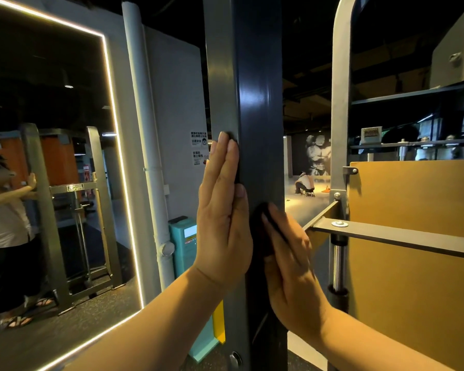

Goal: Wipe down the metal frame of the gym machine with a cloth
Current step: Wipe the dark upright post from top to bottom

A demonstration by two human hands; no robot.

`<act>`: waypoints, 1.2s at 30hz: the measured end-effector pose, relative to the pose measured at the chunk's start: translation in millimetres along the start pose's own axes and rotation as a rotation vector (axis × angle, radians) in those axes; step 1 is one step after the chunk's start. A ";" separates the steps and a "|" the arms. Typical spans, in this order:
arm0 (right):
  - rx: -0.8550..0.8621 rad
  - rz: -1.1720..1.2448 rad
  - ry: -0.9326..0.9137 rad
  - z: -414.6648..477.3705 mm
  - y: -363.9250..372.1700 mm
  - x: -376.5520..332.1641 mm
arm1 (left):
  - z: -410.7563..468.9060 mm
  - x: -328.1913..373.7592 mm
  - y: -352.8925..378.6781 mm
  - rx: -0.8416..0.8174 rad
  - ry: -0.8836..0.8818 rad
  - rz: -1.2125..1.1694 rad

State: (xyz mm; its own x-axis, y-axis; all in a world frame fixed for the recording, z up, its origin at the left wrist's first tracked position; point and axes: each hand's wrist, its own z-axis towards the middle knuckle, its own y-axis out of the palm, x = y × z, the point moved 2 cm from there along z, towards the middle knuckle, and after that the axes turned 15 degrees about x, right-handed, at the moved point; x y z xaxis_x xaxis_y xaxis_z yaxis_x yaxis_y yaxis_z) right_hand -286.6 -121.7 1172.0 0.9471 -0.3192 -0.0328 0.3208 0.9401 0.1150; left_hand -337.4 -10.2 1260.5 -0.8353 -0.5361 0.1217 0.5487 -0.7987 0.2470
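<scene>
At the left of the frame we see a lit mirror [65, 76]. In the middle, our left hand [223, 223] lies flat, fingers straight, against the left side of the dark metal frame [257, 89]. Just right of it, our right hand [292, 263], fingers nearly straight, presses the black cloth [260, 231] onto the frame's front face. An orange panel [413, 263] fills the lower right.

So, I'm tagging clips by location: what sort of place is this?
Most likely a gym: a machine's dark metal upright, a light-edged wall mirror, and a bodybuilder mural beyond.
</scene>
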 end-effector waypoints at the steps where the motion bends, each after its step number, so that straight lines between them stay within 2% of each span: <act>1: -0.009 -0.001 -0.002 -0.2 -1.2 0.6 | -0.1 0.2 0.5 0.000 -0.002 0.000; 5: 0.039 0.015 -0.023 43.0 6.4 -6.9 | 1.3 2.4 -0.5 -0.006 -0.013 -0.002; 10: 0.146 0.071 0.112 65.8 16.4 -13.4 | -4.0 2.8 -5.5 -0.017 -0.044 -0.033; 16: 0.059 0.048 0.074 0.8 3.6 -11.6 | -18.2 -0.4 -10.4 -0.032 -0.053 -0.007; 19: 0.041 0.045 0.044 29.4 4.4 -11.2 | -19.2 -0.1 -11.2 -0.035 -0.038 -0.005; 24: 0.153 0.056 0.141 77.5 16.3 -15.1 | -18.6 -0.6 -10.8 -0.040 -0.033 -0.006; 31: 0.100 -0.051 0.109 -25.1 2.9 -4.5 | -33.0 -6.9 -13.6 -0.051 -0.034 0.026; 36: 0.115 0.054 0.175 38.9 8.7 -9.6 | -33.2 -5.0 -12.7 -0.047 0.004 0.041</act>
State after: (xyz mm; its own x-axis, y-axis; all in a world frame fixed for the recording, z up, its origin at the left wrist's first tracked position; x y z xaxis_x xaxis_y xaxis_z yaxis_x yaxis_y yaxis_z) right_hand -293.1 -115.1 1211.9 0.9527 -0.2336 -0.1945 0.2762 0.9324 0.2332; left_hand -339.0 -6.5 1224.8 -0.8119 -0.5699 0.1267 0.5837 -0.7878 0.1969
